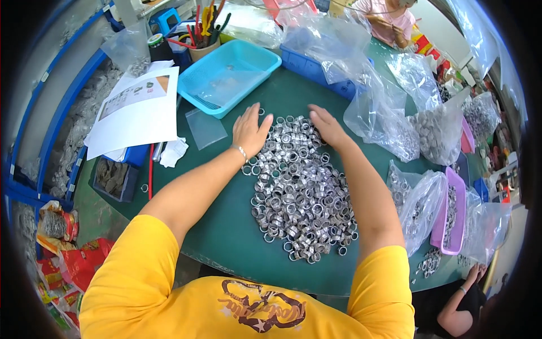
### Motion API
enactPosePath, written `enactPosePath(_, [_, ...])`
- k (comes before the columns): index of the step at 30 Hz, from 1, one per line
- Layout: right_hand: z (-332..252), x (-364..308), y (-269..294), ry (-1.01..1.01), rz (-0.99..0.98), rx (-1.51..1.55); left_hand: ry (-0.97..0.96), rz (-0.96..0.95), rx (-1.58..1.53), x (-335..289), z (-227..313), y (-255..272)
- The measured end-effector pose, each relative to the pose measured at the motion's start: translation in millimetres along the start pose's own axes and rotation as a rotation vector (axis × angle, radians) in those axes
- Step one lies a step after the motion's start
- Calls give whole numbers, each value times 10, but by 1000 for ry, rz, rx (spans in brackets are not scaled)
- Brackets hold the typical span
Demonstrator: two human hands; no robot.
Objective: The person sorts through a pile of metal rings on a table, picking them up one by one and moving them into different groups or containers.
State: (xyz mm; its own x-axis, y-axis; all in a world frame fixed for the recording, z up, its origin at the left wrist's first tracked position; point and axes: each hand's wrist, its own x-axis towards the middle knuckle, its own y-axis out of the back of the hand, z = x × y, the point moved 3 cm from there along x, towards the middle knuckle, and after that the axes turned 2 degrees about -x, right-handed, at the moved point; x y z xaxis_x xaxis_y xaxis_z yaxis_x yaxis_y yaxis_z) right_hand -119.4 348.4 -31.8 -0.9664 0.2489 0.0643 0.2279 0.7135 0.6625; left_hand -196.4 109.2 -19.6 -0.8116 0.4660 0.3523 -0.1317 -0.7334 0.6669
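Hundreds of small silvery metal rings [305, 198] lie in a loose pile on the green tabletop [226, 237]; take that pile as the clock's centre, with twelve pointing away from the wearer. The left hand [252, 133] rests at eleven o'clock, fingers extended together and thumb apart, against the pile's edge. The right hand [327, 125] sits just short of one o'clock, also opened out, thumb spread, its far fingers partly hidden. Neither hand visibly grips a ring; whether any touch the palms, I cannot tell.

Further out at eleven stands a turquoise plastic basket [248, 56] with a clear bag inside, and beyond it a pot of pliers [206, 48]. A flat clear bag [206, 129] and printed sheets [141, 118] lie toward ten. At twelve is a blue basket [299, 61], partly covered by clear plastic bags [333, 42]. Toward three, a clear bag of rings [420, 209] leans beside a purple tray [461, 217] holding more. At one, a person in pink [395, 24] sits across the table.
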Motion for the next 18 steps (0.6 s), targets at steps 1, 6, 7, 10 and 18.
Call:
enactPosePath(1, [-92,-2,-127,44,4,-291,-23,-53,-55,70,48,-42])
enactPosePath(6, [-326,-212,-46,-13,-229,365,-61,-371,-375,88,154,-200])
enactPosePath(7, [-449,-306,-15,-59,-285,526,8,-398,-565,81,148,-196])
enactPosePath(10, [-769,-565,52,-126,-328,611,148,-508,-948,52,296,-75])
enactPosePath(18, [-1278,-1546,27,544,-59,-79,-258,-775,-819,-353,779,129])
